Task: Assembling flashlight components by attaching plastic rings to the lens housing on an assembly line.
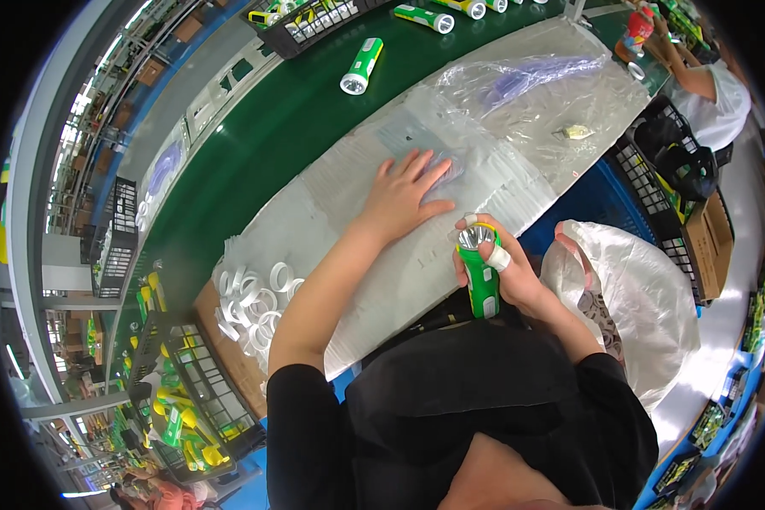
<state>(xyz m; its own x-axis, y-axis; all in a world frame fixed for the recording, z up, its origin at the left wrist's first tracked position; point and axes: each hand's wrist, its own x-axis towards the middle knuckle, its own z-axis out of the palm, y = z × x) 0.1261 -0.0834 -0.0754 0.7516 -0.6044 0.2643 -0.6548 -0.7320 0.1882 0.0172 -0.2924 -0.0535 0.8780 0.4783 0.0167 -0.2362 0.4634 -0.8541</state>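
Observation:
In my right hand [512,270] is a green and yellow flashlight [483,285], its silver reflector head tipped up and its body pointing back toward me. White tape or finger covers wrap two of the fingers around it. My left hand [408,197] lies spread on the pale work surface [382,280], its fingertips on a stack of thin clear plastic film [450,163]. The two hands are apart, with the flashlight just beyond the near edge of that surface.
White rings [259,306] lie piled at the left. Another flashlight [363,66] rests on the green conveyor belt [255,153]. Crates [204,374] of flashlights stand lower left and at the top. A white sack [637,297] sits to my right; a co-worker [710,102] is beyond.

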